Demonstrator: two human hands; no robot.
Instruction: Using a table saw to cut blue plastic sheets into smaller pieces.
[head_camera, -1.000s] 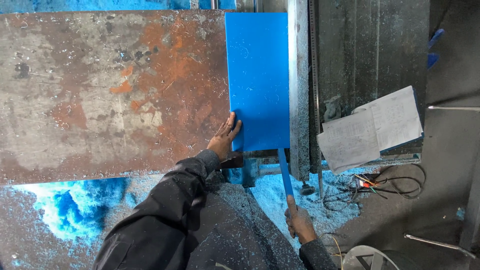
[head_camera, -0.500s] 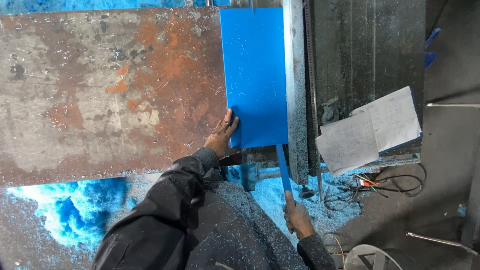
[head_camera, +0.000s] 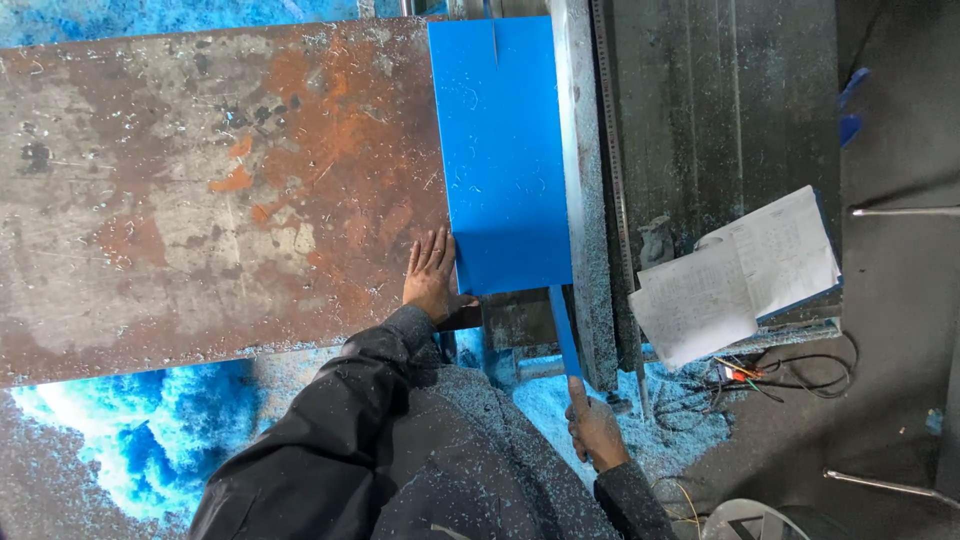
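A blue plastic sheet (head_camera: 503, 150) lies flat on a rusty steel table (head_camera: 200, 180), its right edge against a grey metal fence (head_camera: 578, 150). A thin saw cut shows at the sheet's far edge. My left hand (head_camera: 430, 277) rests flat on the table with fingers spread, pressing against the sheet's near left corner. My right hand (head_camera: 594, 432) hangs below the table's front edge, holding the near end of a narrow blue strip (head_camera: 563, 330) that runs along the sheet's right side.
Paper sheets on a blue clipboard (head_camera: 740, 275) lie to the right on the dark machine top. Blue shavings (head_camera: 130, 440) pile on the floor. Wires (head_camera: 790, 375) tangle near the papers. Thin metal rods (head_camera: 900, 212) stick in from the right.
The blue sheet and my left hand have slid a little further away along the fence. My right hand keeps its hold on the strip.
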